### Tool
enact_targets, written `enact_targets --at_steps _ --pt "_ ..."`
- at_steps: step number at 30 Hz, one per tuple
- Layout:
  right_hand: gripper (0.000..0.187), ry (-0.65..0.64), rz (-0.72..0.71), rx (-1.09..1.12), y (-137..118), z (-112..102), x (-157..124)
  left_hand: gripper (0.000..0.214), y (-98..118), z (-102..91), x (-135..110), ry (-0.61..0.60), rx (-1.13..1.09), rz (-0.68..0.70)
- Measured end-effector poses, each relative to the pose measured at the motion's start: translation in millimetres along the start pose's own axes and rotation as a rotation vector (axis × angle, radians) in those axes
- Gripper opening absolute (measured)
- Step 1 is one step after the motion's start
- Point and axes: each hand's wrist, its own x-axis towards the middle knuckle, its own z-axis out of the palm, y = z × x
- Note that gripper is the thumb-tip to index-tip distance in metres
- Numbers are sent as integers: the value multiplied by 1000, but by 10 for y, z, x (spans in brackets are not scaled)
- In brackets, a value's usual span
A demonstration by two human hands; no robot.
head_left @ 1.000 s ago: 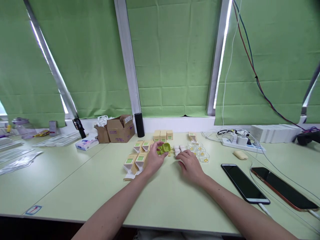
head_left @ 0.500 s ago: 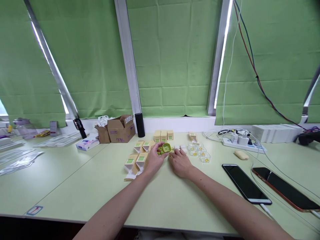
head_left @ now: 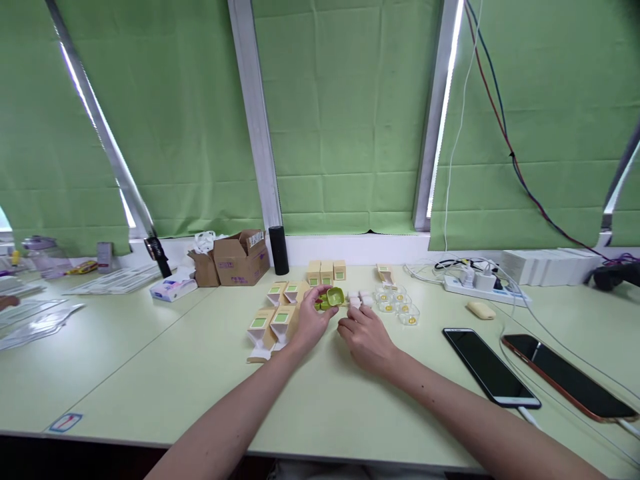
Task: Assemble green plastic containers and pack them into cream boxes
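Note:
My left hand [head_left: 312, 319] is closed around a small green square box [head_left: 335, 297], which looks hollow, its open side tilted towards me. Just right of it my right hand [head_left: 367, 333] hovers low over the table with its fingers curled together; what they hold, if anything, is hidden. Beyond those fingertips lie several small pale pink pieces [head_left: 367, 299]. Further right stand clear plastic cups [head_left: 410, 315] with yellow bits inside. Near my left wrist are opened small cardboard boxes [head_left: 283, 319] with green labels, and similar boxes [head_left: 327, 270] stand closed behind.
Two phones [head_left: 490, 367] [head_left: 570, 377] with charging cables lie at the right. Behind them is a white power strip [head_left: 485, 287]. A brown carton [head_left: 241, 259] and a black cylinder [head_left: 279, 251] stand at the back. Another person's hand [head_left: 7, 302] shows at the left edge.
My right hand has drawn back slightly from the green box, and more of the pale pink pieces shows. Another person's hand has appeared at the left edge.

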Motion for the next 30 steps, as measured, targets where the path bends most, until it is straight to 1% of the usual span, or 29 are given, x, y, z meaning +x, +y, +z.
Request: enact_targets --at_steps 4,7,11,14,17,19,22,25,30 --pt "27 109 32 119 -51 -4 -113 46 2 13 -18 -11 12 19" --pt "30 208 118 338 -53 -90 -139 46 12 21 -36 -16 16 26" --pt "27 378 306 729 29 -215 -120 47 9 41 -62 -32 9 41" --pt "26 471 523 923 122 -214 -102 48 9 59 -82 -49 17 61" --pt "32 510 725 1093 211 -160 -95 48 13 75 -98 -65 26 73" --pt "38 540 802 1190 260 -131 -92 48 17 86 -111 -75 28 71" --pt "44 565 880 1318 313 -119 -90 46 21 100 -132 -88 30 84" --pt "50 556 955 1410 347 -114 -97 44 17 108 -147 -99 38 109" --pt "54 532 1015 1439 390 -75 -116 45 -12 112 -144 -126 48 106"
